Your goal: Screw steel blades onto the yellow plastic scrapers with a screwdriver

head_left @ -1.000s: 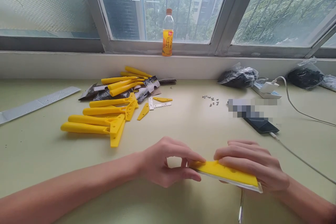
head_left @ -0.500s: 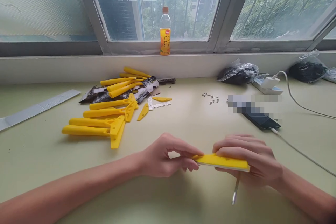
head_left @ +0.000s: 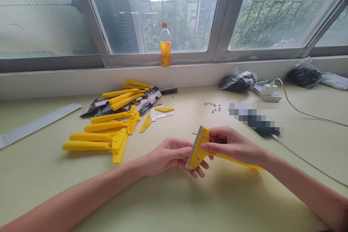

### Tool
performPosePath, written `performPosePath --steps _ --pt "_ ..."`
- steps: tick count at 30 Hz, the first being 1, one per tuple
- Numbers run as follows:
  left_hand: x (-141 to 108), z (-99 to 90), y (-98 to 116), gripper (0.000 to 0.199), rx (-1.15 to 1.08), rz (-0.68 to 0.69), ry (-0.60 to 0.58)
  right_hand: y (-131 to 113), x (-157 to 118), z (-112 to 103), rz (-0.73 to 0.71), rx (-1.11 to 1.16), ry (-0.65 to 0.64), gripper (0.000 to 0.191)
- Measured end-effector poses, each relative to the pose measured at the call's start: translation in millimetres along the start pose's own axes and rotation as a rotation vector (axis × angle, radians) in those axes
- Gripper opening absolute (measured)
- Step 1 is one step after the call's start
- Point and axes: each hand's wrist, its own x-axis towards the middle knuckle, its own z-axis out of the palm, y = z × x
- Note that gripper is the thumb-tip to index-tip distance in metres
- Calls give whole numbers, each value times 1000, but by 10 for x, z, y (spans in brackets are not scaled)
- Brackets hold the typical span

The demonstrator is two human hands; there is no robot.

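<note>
A yellow scraper (head_left: 199, 152) with a flat head and a pale strip along its edge is tilted in front of me, its handle running right beneath my right wrist. My right hand (head_left: 227, 143) is closed on it near the head and also holds a thin metal tool with a dark handle (head_left: 221, 140), whose shaft crosses the head. My left hand (head_left: 178, 156) touches the strip side of the head, thumb in front and fingers behind, partly hidden.
Yellow scraper handles (head_left: 92, 145) and black packets (head_left: 119, 108) lie left of centre. Small screws (head_left: 213, 107), a phone (head_left: 265, 128) with a cable, and bagged items (head_left: 239, 81) lie right. A bottle (head_left: 165, 52) stands on the sill; a grey strip (head_left: 40, 123) lies far left.
The yellow scraper has turned from lying edge-on to upright and tilted, so its handle now shows. My right hand has moved left and up, and the view has tilted upward slightly.
</note>
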Motion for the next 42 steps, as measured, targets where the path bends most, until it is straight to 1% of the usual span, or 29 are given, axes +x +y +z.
performPosePath --steps 2,4,6,8,12,15,16,17,18,19,21,22,23,25,28,30,32,34,36,42 --pt "11 27 -20 37 16 12 26 6 -3 9 -6 -22 1 33" --pt "29 73 -55 35 45 53 90 23 8 11 -7 -52 15 32" --pt "51 115 -100 33 78 102 159 50 25 12 18 -57 46 32" --pt "73 134 -146 33 108 124 201 76 41 19 59 -42 77 35" --pt "101 102 -194 35 98 108 206 83 47 80 91 -24 105 41" --pt "107 71 -191 38 90 99 208 77 38 91 56 -67 73 46" --pt "107 67 -188 40 92 95 215 87 36 61 26 -120 90 48" --pt "108 64 -185 41 92 92 224 107 38 6 -8 -192 138 50" --pt "108 64 -183 41 87 91 235 136 43 -74 -55 -281 226 51" --pt "109 64 -182 42 82 93 245 174 53 -177 -101 -367 340 51" --pt "110 63 -182 43 76 104 257 269 82 -429 -183 -552 622 51" --pt "110 60 -182 43 75 110 260 322 98 -560 -211 -668 727 49" --pt "110 57 -182 42 75 115 262 376 113 -683 -232 -792 814 48" --pt "108 49 -177 42 76 125 279 483 129 -879 -251 -1011 880 43" --pt "101 39 -163 41 71 136 343 620 104 -1016 -257 -1062 867 35" --pt "98 37 -155 41 68 148 395 680 66 -1038 -256 -1057 862 32" --pt "98 37 -151 41 67 160 422 712 31 -1048 -256 -1052 892 30" --pt "101 40 -152 39 68 165 421 725 17 -1067 -254 -1037 938 30" --pt "103 45 -154 38 71 161 416 734 29 -1096 -247 -1021 955 30" --pt "98 70 -133 39 76 160 419 773 108 -1158 -225 -1001 921 30"
